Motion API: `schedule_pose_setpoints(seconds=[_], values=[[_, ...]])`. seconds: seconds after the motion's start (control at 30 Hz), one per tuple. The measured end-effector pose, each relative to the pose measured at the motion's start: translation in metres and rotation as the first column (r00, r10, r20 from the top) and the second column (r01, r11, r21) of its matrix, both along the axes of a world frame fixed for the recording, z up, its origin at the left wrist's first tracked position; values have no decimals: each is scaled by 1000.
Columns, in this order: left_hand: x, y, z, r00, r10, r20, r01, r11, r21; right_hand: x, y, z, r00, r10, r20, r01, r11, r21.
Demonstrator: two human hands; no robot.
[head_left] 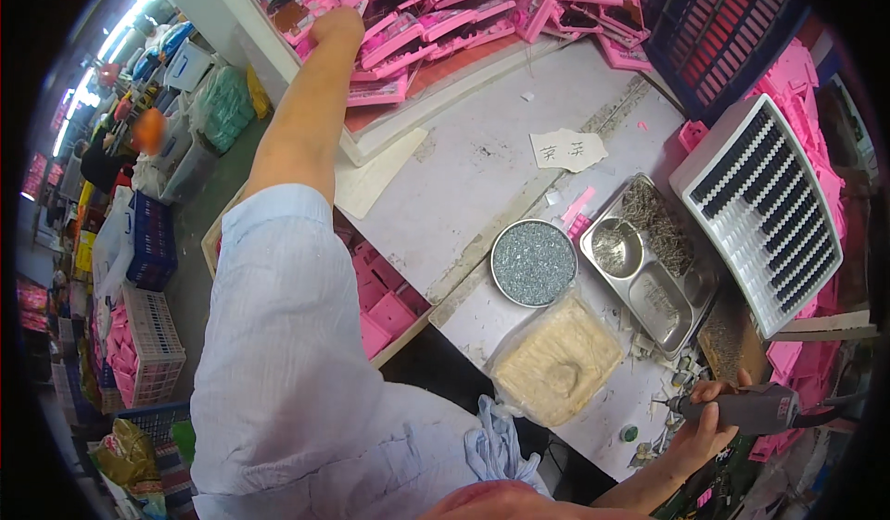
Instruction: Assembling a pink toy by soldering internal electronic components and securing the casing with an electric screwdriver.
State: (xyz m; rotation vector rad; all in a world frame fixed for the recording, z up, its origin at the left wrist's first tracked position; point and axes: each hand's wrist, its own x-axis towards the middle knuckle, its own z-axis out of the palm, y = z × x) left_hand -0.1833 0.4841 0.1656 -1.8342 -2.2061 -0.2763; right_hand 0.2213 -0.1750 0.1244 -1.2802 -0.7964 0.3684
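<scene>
My left arm is stretched far forward, and my left hand (339,25) is at the pile of pink plastic cases (436,24) with dark panels. It touches the pile's left part; its fingers are mostly hidden, so I cannot tell whether it grips one. At the lower right, my right hand (706,438) is wrapped round a dark grey electric screwdriver (756,410), whose thin bit points left over the table. Nearby are a yellowish block in clear plastic (556,362), a round tin of small grey metal pieces (534,262) and a steel compartment tray (660,321) holding screws.
A white rack with black rows (769,214) leans at the right, beside more pink parts. A dark blue crate (718,33) stands behind. A torn paper (565,150) lies on the table. Pink parts fill a box (380,302) below the table's left edge. Crates stand along the floor at left.
</scene>
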Motion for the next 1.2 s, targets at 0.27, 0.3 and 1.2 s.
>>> schedule_pose_setpoints(seconds=[0.27, 0.3, 1.2], values=[[-6, -34, 75, 980, -130, -148, 142, 988, 67, 2, -2, 1, 998, 23, -57, -23, 1000, 4], [-2, -37, 92, 974, -152, -170, 171, 980, 100, 6, -3, -1, 998, 35, -55, -35, 999, 8], [118, -517, -131, -99, -84, 991, 950, 287, 120, -76, 7, -102, 896, 208, -393, -295, 939, -175]])
